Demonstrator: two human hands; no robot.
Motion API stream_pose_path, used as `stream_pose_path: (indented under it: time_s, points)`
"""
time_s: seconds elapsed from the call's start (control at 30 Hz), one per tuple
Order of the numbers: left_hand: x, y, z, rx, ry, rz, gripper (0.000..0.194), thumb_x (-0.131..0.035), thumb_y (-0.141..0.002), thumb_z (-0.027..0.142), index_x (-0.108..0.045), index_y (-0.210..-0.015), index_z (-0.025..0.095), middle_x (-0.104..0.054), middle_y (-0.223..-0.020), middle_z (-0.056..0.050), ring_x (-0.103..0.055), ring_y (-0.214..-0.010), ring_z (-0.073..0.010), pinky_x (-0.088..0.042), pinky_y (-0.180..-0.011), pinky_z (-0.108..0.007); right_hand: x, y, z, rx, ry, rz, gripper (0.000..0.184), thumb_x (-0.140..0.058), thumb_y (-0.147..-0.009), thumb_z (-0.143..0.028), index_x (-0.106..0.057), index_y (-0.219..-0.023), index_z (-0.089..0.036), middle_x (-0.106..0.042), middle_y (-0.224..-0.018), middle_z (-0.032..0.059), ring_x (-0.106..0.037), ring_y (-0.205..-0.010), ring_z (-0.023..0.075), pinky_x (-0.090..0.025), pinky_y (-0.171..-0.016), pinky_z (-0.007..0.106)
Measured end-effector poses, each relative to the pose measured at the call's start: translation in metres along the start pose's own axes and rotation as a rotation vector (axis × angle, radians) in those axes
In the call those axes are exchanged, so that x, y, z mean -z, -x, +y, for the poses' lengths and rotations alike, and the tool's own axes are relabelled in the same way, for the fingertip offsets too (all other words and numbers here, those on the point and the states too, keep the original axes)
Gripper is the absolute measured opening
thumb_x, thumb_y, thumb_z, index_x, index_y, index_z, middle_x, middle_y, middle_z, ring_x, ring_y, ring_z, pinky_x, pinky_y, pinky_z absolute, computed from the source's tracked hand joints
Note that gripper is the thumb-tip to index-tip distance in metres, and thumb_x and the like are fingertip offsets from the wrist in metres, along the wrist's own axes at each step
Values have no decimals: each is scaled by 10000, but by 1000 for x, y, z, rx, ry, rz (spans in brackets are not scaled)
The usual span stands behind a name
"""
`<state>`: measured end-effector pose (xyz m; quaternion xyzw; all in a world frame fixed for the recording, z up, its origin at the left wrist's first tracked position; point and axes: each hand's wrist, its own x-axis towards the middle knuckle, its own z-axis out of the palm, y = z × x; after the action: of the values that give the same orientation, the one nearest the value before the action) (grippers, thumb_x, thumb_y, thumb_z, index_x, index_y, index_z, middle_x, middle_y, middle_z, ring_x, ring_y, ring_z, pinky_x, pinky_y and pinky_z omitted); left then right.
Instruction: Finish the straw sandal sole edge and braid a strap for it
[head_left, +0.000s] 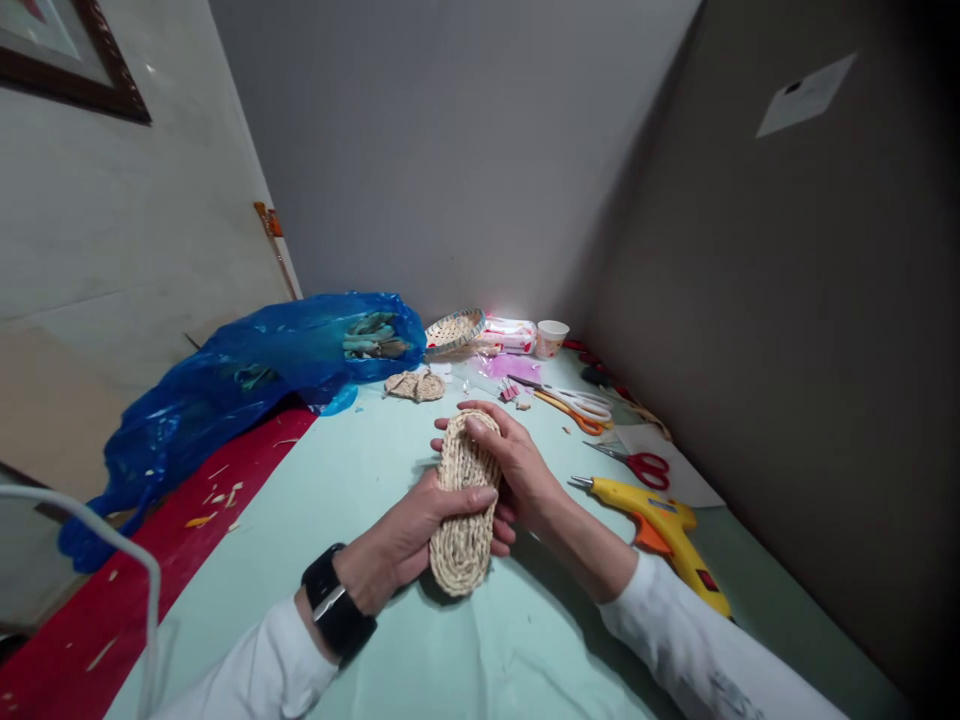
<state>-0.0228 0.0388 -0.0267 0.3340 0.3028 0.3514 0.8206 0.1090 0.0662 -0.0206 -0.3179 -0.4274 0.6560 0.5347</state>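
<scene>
An oval sole of coiled, braided straw [463,545] is held up over the pale green table cover. My left hand [420,520] grips its left edge near the middle, the thumb lying across the top face and the fingers underneath. On the upper right side, my right hand [521,465] is closed around it too, with the thumb pressing the face near the far end and fingertips showing past the left edge. Beyond the hands lies a small woven straw piece [415,385] on the cover.
A yellow glue gun [667,530] lies at right, beside red-handled scissors [646,468], orange-handled scissors [574,412] and white-handled scissors [585,402]. At the back stand a paper cup [552,338] and a woven basket [456,330]. A blue plastic bag [247,365] fills the left.
</scene>
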Motion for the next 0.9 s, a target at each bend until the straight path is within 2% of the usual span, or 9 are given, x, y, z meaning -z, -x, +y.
stream_pose_path:
  time_s: [0.1,0.17,0.3,0.43,0.57,0.67,0.77,0.83,0.9]
  points:
    - [1,1,-3,52,-29,-42,135,-696,-801,156,-677,-898,64,-721,-707,-114,-689,-535,-168,-583,-519,-261,1,-3,-4,-51,-158,-116,544,-792,-753,-328,-506,-1199,-206,-684,-1119,121,-717,-898,245,-593,-761,349]
    - [1,2,-4,69,-37,-62,117,-682,-812,155,-674,-899,78,-716,-695,-98,-683,-523,-159,-571,-494,-243,2,-6,-4,-75,-266,-157,521,-806,-749,-300,-537,-1179,-182,-698,-1048,116,-721,-901,244,-600,-789,355]
    - [-1,4,-5,73,-43,-78,93,-663,-834,166,-660,-893,94,-707,-678,-71,-670,-502,-141,-557,-478,-224,2,-7,-2,-82,-339,-104,325,-797,-774,-301,-606,-969,-124,-669,-776,45,-709,-736,184,-620,-717,319]
    - [-3,6,-6,66,-49,-85,95,-653,-847,171,-649,-906,97,-706,-673,-68,-670,-496,-147,-554,-470,-231,-3,-3,-1,-80,-362,-48,231,-752,-829,-284,-607,-896,-118,-633,-728,11,-665,-620,125,-614,-636,263]
    - [-9,9,-6,38,-47,-79,84,-665,-837,168,-641,-871,95,-717,-679,-80,-683,-505,-157,-561,-480,-236,-7,0,-4,-92,-358,-25,182,-698,-878,-260,-607,-877,-103,-655,-722,32,-681,-608,134,-617,-627,255]
    - [-14,9,-4,38,-28,-82,171,-711,-799,204,-654,-894,74,-735,-750,-114,-711,-577,-182,-599,-565,-282,-3,-1,-9,-83,-343,-34,163,-696,-880,-232,-598,-903,-104,-694,-762,72,-720,-677,178,-627,-682,291]
    - [-15,9,-1,61,-48,-109,284,-754,-750,197,-653,-982,67,-744,-856,-154,-737,-690,-233,-616,-667,-353,6,-4,-15,-11,-326,-67,175,-685,-887,-215,-594,-987,-104,-723,-916,126,-734,-856,223,-615,-811,339]
    - [-13,9,-1,78,-94,-107,265,-724,-767,138,-650,-1012,68,-739,-896,-158,-738,-722,-235,-612,-686,-356,12,-6,-17,19,-304,-69,205,-683,-889,-212,-592,-1032,-97,-719,-1001,153,-719,-951,240,-588,-894,369]
    - [-10,9,-2,84,-137,-102,203,-674,-804,102,-657,-1004,65,-733,-910,-153,-734,-717,-220,-608,-684,-339,16,-7,-17,5,-286,-49,217,-695,-878,-205,-596,-1027,-82,-722,-994,173,-716,-967,252,-566,-939,404]
